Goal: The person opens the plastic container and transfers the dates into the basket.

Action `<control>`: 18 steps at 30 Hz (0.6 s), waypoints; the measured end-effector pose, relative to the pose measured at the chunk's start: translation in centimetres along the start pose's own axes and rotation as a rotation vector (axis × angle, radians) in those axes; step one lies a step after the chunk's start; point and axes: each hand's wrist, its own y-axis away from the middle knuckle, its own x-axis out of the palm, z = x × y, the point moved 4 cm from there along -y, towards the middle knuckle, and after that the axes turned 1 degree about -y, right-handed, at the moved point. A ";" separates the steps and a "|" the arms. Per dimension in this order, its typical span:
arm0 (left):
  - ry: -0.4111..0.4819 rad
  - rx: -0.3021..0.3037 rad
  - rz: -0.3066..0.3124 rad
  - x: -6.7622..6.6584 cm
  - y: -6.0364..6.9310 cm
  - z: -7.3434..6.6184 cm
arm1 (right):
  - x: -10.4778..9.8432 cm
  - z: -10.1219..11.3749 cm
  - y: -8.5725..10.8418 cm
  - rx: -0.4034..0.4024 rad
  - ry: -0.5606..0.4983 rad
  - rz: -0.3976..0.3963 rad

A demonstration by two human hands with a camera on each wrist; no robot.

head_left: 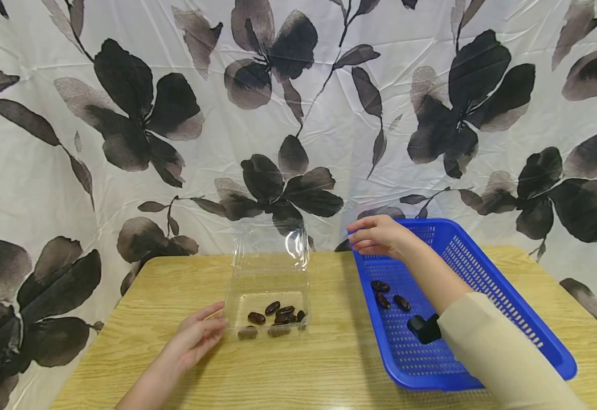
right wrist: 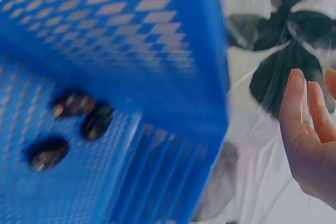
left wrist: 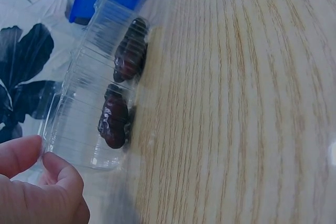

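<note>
**Dark-flowered cloth (head_left: 27, 176) behind a wooden table (head_left: 324, 364); dates in a clear box and a blue basket**

The pale cloth, printed with dark flowers and leaves, hangs creased across the whole background, and the wood-grained table stands in front of it.

At the left, the left hand (head_left: 199, 336) reaches in to about 8 o'clock of a clear plastic box (head_left: 242, 302). In the left wrist view its thumb and finger come together on the box's edge, pinching it; the other fingers are partly hidden.

The box sits on the table, its clear lid (head_left: 257, 250) raised at 12 o'clock. Several box dates (head_left: 256, 318), dark brown and glossy, lie inside, gathered mostly from 3 round to 7 o'clock; some lie against one another, and the near ones show through the wall.

At 3 o'clock from the box, well apart from it, stands a blue perforated basket (head_left: 403, 376). Three basket dates (head_left: 401, 302) lie close together on its floor, towards 9 o'clock.

The right hand (head_left: 380, 236) hovers at the basket's 10 o'clock corner, fingers extended, clasping nothing. Behind it comes a cream sleeve (head_left: 498, 347), with a black device (head_left: 424, 329) beside the cuff.
</note>
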 end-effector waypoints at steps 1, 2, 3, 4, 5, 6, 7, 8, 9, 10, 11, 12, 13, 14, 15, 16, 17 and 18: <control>0.002 0.000 0.001 0.0 0.0 0.0 | 0.6 0.3 -0.1 0.000 0.005 0.007; 0.007 -0.001 0.001 0.0 0.0 0.0 | 1.3 0.6 -0.2 0.000 0.008 0.015; 0.011 -0.001 0.001 -0.1 0.0 0.0 | 1.9 0.9 -0.3 -0.001 0.013 0.022; 0.015 -0.002 0.001 0.0 0.0 0.0 | 2.5 1.1 -0.5 -0.002 0.020 0.029; 0.019 -0.003 0.001 0.0 0.0 0.0 | 3.1 1.3 -0.6 -0.002 0.029 0.034; 0.019 -0.003 0.004 0.0 0.0 0.0 | 3.7 1.5 -0.7 -0.002 0.037 0.041; 0.018 -0.002 0.005 0.0 0.0 0.0 | 4.3 1.6 -0.8 -0.004 0.038 0.052; 0.015 -0.001 0.006 0.0 0.0 0.0 | 4.9 1.8 -0.9 -0.009 0.042 0.064; 0.009 0.000 0.006 0.0 0.0 0.0 | 5.4 1.8 -1.1 -0.012 0.050 0.075; 0.003 0.000 0.008 0.1 0.0 0.0 | 6.0 1.9 -1.2 -0.012 0.053 0.083; -0.003 0.000 0.011 0.1 0.0 0.0 | 6.5 1.9 -1.4 -0.011 0.057 0.089; -0.008 0.000 0.013 0.1 0.0 0.0 | 7.0 1.9 -1.5 -0.012 0.059 0.096; -0.011 -0.001 0.014 0.1 0.0 0.0 | 7.5 1.8 -1.7 -0.010 0.058 0.102; -0.014 -0.002 0.013 0.2 0.0 0.0 | 8.1 1.8 -1.8 -0.006 0.065 0.102; -0.014 -0.003 0.012 0.2 0.0 0.0 | 8.6 1.6 -2.0 0.000 0.069 0.102; -0.014 -0.003 0.012 0.2 0.0 0.0 | 9.2 1.4 -2.1 0.005 0.072 0.103; -0.012 -0.003 0.011 0.1 0.0 0.0 | 9.8 1.3 -2.1 0.008 0.084 0.106; -0.011 -0.005 0.010 0.1 0.0 0.0 | 10.3 1.0 -2.2 0.015 0.092 0.111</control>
